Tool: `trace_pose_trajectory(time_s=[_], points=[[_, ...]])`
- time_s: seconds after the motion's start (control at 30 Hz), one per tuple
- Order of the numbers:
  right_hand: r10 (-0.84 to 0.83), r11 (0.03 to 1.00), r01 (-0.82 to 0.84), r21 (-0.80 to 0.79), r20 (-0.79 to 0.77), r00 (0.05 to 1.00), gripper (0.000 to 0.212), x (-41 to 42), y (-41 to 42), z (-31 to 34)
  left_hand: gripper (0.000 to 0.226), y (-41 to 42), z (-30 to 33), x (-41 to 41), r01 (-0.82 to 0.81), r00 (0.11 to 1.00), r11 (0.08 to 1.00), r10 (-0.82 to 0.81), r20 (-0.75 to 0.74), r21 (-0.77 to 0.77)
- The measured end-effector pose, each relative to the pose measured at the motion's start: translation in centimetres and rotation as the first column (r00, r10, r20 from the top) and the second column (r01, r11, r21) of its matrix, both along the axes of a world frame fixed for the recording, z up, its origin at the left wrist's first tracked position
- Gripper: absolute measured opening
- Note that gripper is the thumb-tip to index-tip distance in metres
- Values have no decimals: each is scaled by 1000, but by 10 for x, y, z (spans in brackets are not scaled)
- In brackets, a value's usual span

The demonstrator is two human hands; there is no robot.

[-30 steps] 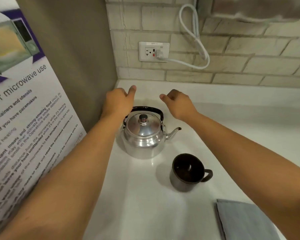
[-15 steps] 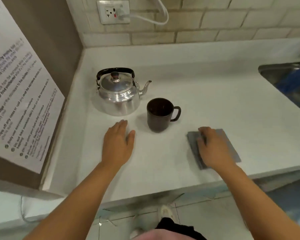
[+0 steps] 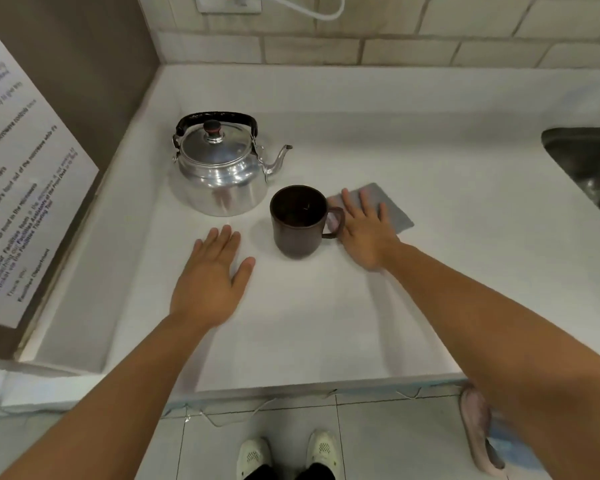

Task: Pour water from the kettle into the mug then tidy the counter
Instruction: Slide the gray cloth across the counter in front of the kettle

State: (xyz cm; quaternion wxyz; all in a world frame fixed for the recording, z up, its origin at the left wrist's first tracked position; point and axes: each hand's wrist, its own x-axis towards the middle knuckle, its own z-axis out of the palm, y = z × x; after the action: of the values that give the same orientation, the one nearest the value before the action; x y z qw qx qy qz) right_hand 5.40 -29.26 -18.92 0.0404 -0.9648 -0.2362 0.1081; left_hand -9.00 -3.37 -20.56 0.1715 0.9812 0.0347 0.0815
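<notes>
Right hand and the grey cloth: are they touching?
Touching. In the head view the right hand lies flat with its palm and fingers pressed on the grey cloth, just right of the mug.

kettle (image 3: 222,168), mug (image 3: 300,220), right hand (image 3: 364,230) flat on cloth (image 3: 392,209)

A white printed notice (image 3: 25,188) stood at nine o'clock, fixed to the brown side panel (image 3: 94,64) beside the counter. Most of its lines were blurred or cut off. Readable fragments included "the microwave", "your food in the microwave" and "Inform our Facilities team". Nothing else in view carried legible text.
</notes>
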Motion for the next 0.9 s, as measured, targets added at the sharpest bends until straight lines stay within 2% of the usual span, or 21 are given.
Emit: trace_pose_trajectory(time_s=[0.07, 0.1, 0.2, 0.3, 0.4, 0.5, 0.57, 0.63, 0.8, 0.9], points=[[177, 983, -176, 54, -11, 984, 56, -1, -3, -3, 61, 0, 0, 0, -10, 1000, 1000, 10, 4, -7], [183, 980, -181, 86, -8, 983, 56, 1, -10, -3, 61, 0, 0, -1, -16, 1000, 1000, 16, 4, -9], [-31, 995, 33, 89, -17, 999, 58, 2, -22, 1, 62, 1, -1, 0, -24, 1000, 1000, 24, 5, -3], [-58, 995, 61, 81, -31, 998, 58, -30, -20, 2, 62, 1, -1, 1, -31, 999, 1000, 31, 10, 2], [25, 992, -25, 120, 0, 1000, 58, -100, -32, 0, 61, 2, -1, 0, -22, 1000, 1000, 22, 4, -14], [226, 967, -223, 127, -11, 974, 57, -168, -22, 2, 55, 3, 4, 0, 4, 1000, 995, -5, -13, -100], [376, 920, -370, 129, -23, 926, 58, -188, 8, 2, 50, 4, 10, -3, 13, 1000, 981, -16, -13, -193], [459, 883, -449, 138, -49, 887, 57, -185, 49, 4, 46, 5, 18, -13, 14, 1000, 958, -8, 22, -288], [539, 835, -503, 224, -150, 829, 54, -146, 121, 29, 36, 3, 40, -41, 41, 969, 917, 60, 238, -396], [481, 847, -434, 309, -93, 872, 55, -146, 89, 34, 40, -5, 42, -52, 150, 980, 904, -83, 180, -400]])
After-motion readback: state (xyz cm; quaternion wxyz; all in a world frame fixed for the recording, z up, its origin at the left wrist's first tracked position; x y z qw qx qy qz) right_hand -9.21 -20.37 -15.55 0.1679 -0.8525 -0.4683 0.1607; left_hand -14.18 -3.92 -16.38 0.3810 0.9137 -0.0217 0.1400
